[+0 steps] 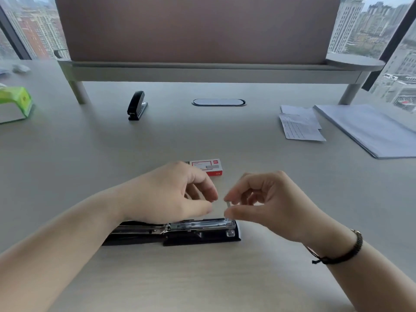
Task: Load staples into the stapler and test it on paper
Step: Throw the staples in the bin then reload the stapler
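Observation:
A black stapler [180,231] lies flipped wide open on the desk near me, its metal staple channel facing up. My right hand [267,203] pinches a small strip of staples [228,203] between thumb and forefinger, just above the channel's right end. My left hand [173,192] hovers over the stapler's middle, fingers curled, thumb and fingertips close together with nothing visible in them. A red and white staple box [208,167] sits just beyond my hands. White paper sheets [299,123] and a thicker paper stack [369,129] lie at the right.
A second black stapler [137,105] stands shut further back at the left. A green tissue box [15,103] sits at the far left edge. A monitor riser [216,68] spans the back, with a cable grommet [218,102] under it.

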Tool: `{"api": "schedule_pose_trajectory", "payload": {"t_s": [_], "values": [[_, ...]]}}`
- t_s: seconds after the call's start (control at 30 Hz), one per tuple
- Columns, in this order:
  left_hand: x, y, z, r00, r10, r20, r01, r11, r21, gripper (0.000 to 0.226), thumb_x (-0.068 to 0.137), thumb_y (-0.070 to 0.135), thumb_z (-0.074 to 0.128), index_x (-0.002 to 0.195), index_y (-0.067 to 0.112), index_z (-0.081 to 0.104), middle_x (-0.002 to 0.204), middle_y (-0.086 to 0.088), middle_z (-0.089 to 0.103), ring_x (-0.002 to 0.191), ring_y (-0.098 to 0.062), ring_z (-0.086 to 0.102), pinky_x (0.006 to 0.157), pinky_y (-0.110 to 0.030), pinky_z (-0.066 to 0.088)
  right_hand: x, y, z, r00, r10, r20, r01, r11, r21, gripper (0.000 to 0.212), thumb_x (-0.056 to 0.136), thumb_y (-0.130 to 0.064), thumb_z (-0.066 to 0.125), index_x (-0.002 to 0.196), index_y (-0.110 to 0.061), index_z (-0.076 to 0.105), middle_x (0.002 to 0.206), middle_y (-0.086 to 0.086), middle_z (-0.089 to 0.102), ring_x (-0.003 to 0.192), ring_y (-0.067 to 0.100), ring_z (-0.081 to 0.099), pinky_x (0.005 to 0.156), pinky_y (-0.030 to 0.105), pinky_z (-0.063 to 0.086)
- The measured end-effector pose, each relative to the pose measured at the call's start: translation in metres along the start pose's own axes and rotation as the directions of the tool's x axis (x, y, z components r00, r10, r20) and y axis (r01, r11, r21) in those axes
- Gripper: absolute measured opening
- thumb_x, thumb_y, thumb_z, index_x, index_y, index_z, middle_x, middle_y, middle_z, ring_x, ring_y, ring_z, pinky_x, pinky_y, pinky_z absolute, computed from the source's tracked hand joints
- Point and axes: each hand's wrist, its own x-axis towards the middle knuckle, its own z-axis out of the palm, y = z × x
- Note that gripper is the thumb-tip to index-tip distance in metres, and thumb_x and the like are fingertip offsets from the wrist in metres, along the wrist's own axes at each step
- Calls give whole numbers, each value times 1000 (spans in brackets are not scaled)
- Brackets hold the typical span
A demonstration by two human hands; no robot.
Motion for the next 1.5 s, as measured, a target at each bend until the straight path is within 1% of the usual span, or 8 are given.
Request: {"api": "schedule_pose_trajectory", "payload": {"t_s": [0.1, 0.17, 0.3, 0.47, 0.63, 0.83, 1.2, 1.5], "values": [[-8, 6, 6, 1000, -15, 18, 12, 987, 159, 29, 69, 50, 80, 94, 37, 71, 86, 10, 70, 79, 2, 66, 75, -19, 56, -11, 5, 7, 999, 40, 20, -40, 999, -14, 19, 64, -36, 85, 78, -25, 78, 82, 4, 72, 67, 22, 64, 69, 47, 53], [-9, 8, 10, 1000, -5, 8, 3, 976, 216, 31, 68, 52, 79, 93, 36, 72, 85, 12, 69, 77, 5, 64, 72, -19, 56, -14, 6, 10, 997, 68, 26, -68, 998, -6, 15, 65, -29, 87, 76, -25, 78, 82, 3, 71, 64, 16, 61, 67, 44, 52], [-7, 8, 17, 1000, 9, 16, -12, 978, 208, 21, 71, 45, 77, 85, 30, 73, 77, 7, 73, 59, -8, 67, 61, -33, 60, -15, 6, 13, 996, 80, 37, -80, 997, -6, 14, 66, -22, 89, 74, -26, 78, 82, 2, 70, 63, 23, 61, 62, 41, 50], [-8, 6, 18, 999, 46, 5, -45, 966, 253, 20, 74, 44, 76, 86, 29, 74, 78, 7, 73, 58, -1, 61, 53, -11, 47, -15, 8, 14, 996, 91, 22, -90, 996, -20, 15, 64, -29, 88, 75, -26, 77, 80, 1, 70, 63, 29, 59, 59, 39, 50], [-13, 3, 22, 994, 99, -54, -83, 968, 239, 22, 74, 41, 78, 92, 31, 70, 80, 15, 71, 71, 3, 64, 60, -9, 48, -16, 8, 14, 993, 113, 29, -112, 993, -43, 17, 66, -30, 88, 77, -26, 76, 68, -9, 64, 56, 9, 51, 55, 29, 44], [-24, -5, 26, 961, 240, -137, -197, 943, 269, 21, 72, 42, 77, 84, 31, 65, 77, 16, 67, 76, 0, 65, 65, -25, 55, -18, 7, 12, 990, 132, 50, -130, 991, -39, 14, 68, -24, 88, 75, -26, 75, 58, -18, 59, 51, 2, 46, 51, 15, 36], [-24, -5, 33, 947, 309, -90, -257, 893, 369, 25, 81, 54, 58, 104, 47, 66, 102, 25, 64, 83, 3, 61, 69, -32, 55, -19, 11, 11, 990, 123, 69, -124, 992, 14, 20, 67, -20, 90, 78, -29, 75, 64, -15, 64, 54, 0, 49, 53, 15, 40], [-19, -3, 36, 939, 338, -62, -285, 867, 409, 25, 83, 52, 56, 105, 46, 65, 103, 24, 63, 80, 2, 61, 67, -31, 55, -20, 12, 11, 992, 104, 78, -103, 995, -16, 19, 68, -22, 89, 77, -31, 74, 67, -13, 64, 54, 1, 50, 54, 16, 41]]}}
